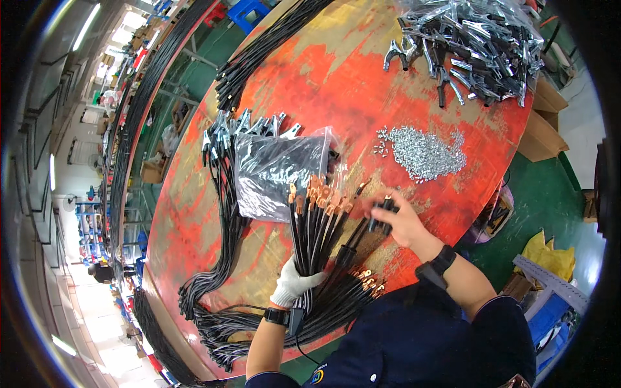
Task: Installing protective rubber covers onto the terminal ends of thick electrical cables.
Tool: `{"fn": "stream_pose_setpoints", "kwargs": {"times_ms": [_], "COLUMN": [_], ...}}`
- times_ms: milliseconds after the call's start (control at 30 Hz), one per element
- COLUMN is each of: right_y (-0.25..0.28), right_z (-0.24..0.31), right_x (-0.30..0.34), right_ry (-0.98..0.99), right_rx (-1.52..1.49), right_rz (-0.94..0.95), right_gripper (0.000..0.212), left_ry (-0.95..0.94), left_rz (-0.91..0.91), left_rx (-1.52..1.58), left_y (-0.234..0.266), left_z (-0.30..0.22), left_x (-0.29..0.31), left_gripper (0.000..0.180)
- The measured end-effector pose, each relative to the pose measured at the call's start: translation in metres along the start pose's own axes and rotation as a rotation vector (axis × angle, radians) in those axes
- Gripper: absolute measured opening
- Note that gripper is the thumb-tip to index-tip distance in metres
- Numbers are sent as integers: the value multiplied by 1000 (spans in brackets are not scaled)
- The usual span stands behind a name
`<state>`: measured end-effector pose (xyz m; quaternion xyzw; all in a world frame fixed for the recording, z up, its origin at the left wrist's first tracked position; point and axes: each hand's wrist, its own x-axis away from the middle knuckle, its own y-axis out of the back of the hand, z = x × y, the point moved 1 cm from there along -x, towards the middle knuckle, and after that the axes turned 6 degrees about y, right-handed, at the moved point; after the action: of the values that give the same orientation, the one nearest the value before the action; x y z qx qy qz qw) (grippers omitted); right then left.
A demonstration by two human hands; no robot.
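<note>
Clock positions are being read around the bundle. At three o'clock the right hand, bare, is blurring; its fingers are curling round a black piece, whose exact shape I am not managing to make out. A clear bag at eleven o'clock is covering some clamp cables and veiling its own dark contents. The dark shirt is hiding part of the looser cables below, and the top edge is cutting off the clamp pile toward one o'clock.

The left hand, in a white glove, is gripping the bundle of black cables at mid-table, near the wearer; its copper lugs are fanning out toward twelve o'clock, some overlapping.

The table is showing worn red over tan. Silvery screws are lying heaped at two o'clock. Beyond the rim, a carton at two o'clock and a yellow sack at three are standing over green floor; a long cable rack is curving past ten.
</note>
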<state>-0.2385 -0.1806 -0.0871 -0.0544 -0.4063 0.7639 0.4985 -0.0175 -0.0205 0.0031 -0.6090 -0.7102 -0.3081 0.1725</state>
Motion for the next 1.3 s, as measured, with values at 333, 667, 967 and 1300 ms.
{"fn": "stream_pose_setpoints", "kwargs": {"times_ms": [333,667,967,1300], "right_y": [-38,-43,-35,-40], "right_z": [37,50,48,63], "right_x": [-16,5,18,19], "right_ry": [69,164,188,307], "right_rx": [-499,-258,55,357], "right_rz": [-134,150,51,247], "right_gripper": [42,53,36,29], "left_ry": [-36,-42,-31,-31], "left_rz": [6,-41,-98,-110], "left_rx": [1,3,-40,-63], "left_y": [-3,-4,-8,-12], "left_z": [2,14,9,10], "left_x": [2,4,3,2], "left_gripper": [54,51,52,54]}}
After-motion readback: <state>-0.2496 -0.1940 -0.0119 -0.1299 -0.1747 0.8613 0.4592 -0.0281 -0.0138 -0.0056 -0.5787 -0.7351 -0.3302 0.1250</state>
